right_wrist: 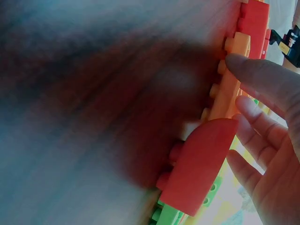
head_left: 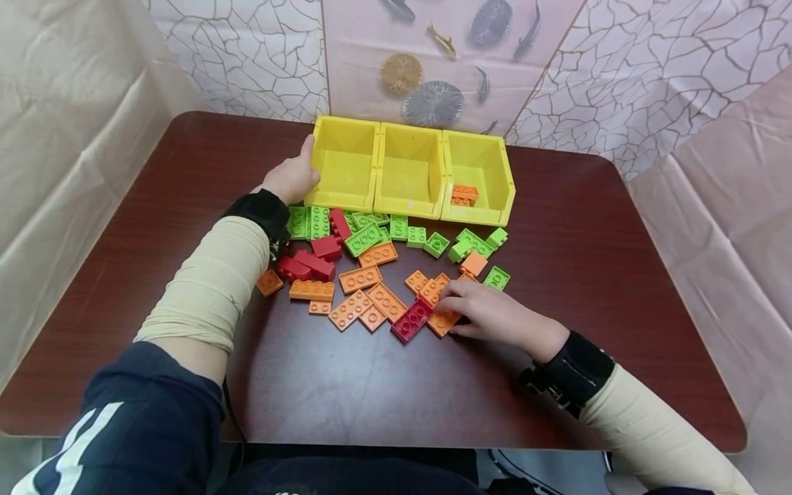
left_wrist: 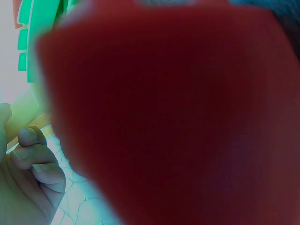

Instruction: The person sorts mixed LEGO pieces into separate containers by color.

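Note:
At the back of the table stands a yellow three-compartment bin (head_left: pixel 377 165). My left hand (head_left: pixel 291 177) grips its left wall, thumb on one side and curled fingers on the other in the left wrist view. Among the bricks on the right, my right hand (head_left: pixel 489 309) has its thumb and fingers at an orange brick (head_left: pixel 442 323) with studs. A dark red brick (head_left: pixel 412 320) lies just left of it. The right wrist view shows the thumb against the orange brick's edge (right_wrist: pixel 228 96), with a rounded red brick (right_wrist: pixel 199 168) close to the fingers.
Green bricks (head_left: pixel 365 238) line the bin's front, several red bricks (head_left: pixel 315 265) lie by my left forearm, and more orange bricks (head_left: pixel 361 278) spread across the middle. Two orange bricks (head_left: pixel 464 195) sit in the right compartment. A large blurred red brick (left_wrist: pixel 164 117) fills the left wrist view.

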Action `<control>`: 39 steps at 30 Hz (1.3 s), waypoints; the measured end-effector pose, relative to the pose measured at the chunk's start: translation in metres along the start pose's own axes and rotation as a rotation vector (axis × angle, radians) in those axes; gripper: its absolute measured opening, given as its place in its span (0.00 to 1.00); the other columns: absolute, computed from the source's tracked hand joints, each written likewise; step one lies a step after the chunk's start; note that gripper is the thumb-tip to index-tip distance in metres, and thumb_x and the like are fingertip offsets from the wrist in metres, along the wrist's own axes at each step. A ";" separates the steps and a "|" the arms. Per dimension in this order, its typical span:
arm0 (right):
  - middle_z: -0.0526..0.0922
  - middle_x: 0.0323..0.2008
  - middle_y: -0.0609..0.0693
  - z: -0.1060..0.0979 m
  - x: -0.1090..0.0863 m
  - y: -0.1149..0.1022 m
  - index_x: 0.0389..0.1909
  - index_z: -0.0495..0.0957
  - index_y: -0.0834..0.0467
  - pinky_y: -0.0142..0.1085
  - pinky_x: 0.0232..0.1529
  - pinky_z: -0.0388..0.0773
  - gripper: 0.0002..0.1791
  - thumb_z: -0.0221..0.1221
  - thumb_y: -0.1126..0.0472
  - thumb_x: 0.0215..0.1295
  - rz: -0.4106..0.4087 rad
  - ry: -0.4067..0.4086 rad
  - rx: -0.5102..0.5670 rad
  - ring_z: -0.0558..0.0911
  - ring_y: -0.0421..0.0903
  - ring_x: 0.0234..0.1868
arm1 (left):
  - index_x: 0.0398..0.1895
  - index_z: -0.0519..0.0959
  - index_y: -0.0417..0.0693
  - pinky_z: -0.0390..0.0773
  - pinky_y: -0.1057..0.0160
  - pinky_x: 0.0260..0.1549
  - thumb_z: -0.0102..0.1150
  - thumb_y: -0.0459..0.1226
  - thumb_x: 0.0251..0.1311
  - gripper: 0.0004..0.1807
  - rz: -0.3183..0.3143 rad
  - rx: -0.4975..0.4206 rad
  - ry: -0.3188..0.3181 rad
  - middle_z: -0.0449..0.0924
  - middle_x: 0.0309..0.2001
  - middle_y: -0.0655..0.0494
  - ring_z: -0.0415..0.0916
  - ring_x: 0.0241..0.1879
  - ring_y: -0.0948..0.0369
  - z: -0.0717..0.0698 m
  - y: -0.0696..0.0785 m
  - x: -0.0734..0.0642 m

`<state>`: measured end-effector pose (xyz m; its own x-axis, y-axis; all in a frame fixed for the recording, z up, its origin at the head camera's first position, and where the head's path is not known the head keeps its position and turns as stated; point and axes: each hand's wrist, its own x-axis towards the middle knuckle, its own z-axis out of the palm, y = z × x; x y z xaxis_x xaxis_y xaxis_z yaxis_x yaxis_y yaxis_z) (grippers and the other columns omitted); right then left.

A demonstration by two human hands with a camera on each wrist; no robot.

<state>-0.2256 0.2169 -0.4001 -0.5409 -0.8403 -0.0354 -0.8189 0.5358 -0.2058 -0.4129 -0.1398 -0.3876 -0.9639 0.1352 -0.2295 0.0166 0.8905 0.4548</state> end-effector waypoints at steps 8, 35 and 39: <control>0.73 0.41 0.47 -0.017 0.005 -0.001 0.42 0.80 0.55 0.37 0.40 0.73 0.18 0.70 0.58 0.49 -0.004 0.005 0.055 0.72 0.43 0.42 | 0.71 0.22 0.59 0.66 0.58 0.27 0.36 0.39 0.66 0.41 0.008 -0.004 0.013 0.68 0.28 0.45 0.67 0.24 0.50 0.000 -0.001 0.000; 0.74 0.46 0.65 -0.087 0.071 0.134 0.51 0.71 0.68 0.52 0.45 0.68 0.21 0.60 0.60 0.60 0.633 0.073 -0.008 0.73 0.59 0.44 | 0.73 0.26 0.59 0.66 0.58 0.27 0.39 0.38 0.65 0.41 0.005 -0.053 0.032 0.68 0.26 0.46 0.67 0.23 0.51 0.003 -0.006 0.000; 0.75 0.47 0.65 -0.086 0.082 0.149 0.53 0.70 0.68 0.53 0.47 0.68 0.22 0.58 0.59 0.62 0.667 0.079 -0.015 0.74 0.60 0.46 | 0.73 0.26 0.60 0.66 0.58 0.27 0.39 0.38 0.65 0.42 0.006 -0.054 0.040 0.68 0.26 0.46 0.68 0.23 0.51 0.003 -0.006 0.000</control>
<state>-0.4087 0.2344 -0.3491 -0.9438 -0.3209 -0.0789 -0.3069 0.9396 -0.1513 -0.4121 -0.1433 -0.3930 -0.9736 0.1225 -0.1928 0.0093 0.8647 0.5023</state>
